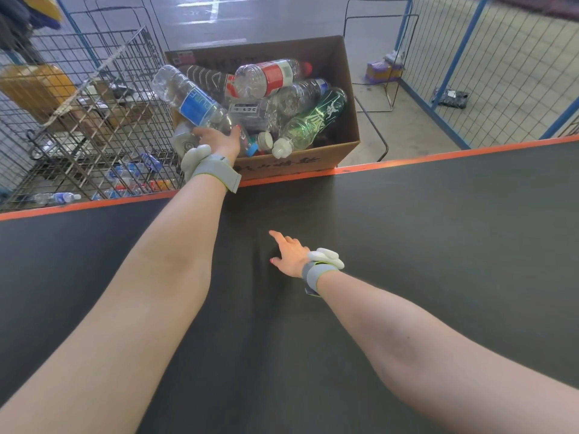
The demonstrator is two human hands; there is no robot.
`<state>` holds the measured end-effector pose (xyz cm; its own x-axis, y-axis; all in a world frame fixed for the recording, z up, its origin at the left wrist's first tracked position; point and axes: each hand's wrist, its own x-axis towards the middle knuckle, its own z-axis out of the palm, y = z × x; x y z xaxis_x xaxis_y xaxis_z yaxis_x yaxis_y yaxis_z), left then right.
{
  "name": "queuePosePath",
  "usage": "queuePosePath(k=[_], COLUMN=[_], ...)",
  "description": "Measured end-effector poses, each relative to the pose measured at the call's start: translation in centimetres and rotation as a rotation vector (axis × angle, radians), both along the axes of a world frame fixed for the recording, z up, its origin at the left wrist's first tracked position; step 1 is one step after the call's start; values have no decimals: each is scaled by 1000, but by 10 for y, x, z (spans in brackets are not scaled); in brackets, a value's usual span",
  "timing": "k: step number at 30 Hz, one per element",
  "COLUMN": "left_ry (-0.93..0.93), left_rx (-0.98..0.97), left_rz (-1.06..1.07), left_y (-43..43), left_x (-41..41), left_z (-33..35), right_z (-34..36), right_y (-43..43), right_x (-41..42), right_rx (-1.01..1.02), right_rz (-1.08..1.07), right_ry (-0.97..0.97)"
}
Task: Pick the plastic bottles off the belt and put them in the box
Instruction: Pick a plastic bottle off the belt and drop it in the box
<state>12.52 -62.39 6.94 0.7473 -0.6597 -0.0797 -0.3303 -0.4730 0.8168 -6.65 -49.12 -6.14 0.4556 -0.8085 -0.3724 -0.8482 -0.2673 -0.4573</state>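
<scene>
My left hand (219, 140) reaches past the belt's far edge and grips a clear bottle with a blue label (191, 100) near its neck, its base tilted up to the left over the cardboard box (341, 151). The box holds several plastic bottles, among them a red-labelled one (269, 77) and a green one (313, 120). My right hand (289, 253) hovers low over the black belt (438, 220) with fingers stretched out, holding nothing. No bottle lies on the visible belt.
An orange rail (407, 159) edges the belt's far side. A wire cage (78, 120) with cartons and loose bottles stands left of the box. Blue mesh fencing (501, 64) and a wire frame (376, 57) stand to the right on the concrete floor.
</scene>
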Motion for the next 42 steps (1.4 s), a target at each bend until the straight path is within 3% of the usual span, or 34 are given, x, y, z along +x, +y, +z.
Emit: queuePosePath(k=[10,16,20,26,30,35,42], left_ry=[-121,-75,55,164,88,-42,-117], left_rx=[88,151,214,484,647,858,933], left_rz=[-38,-101,-187,-281,-399,-525,-576], left_y=[42,86,129,248,343,426,480], left_x=[-17,-15,-23,-42,-63,-83,-90], left_z=[6,-5,-32,-66,-64,-62,-74], right_z=[13,38,49,53,56,51,36], right_y=[23,53,80,142,187,239,284], right_x=[-1,-6,-15,-36,-57,-78,-88], right_rx=[26,29,59,136,175,243,267], right_rz=[-1,-16,-53,-60,-54,17,45], right_ry=[7,22,30,99,139,324,385])
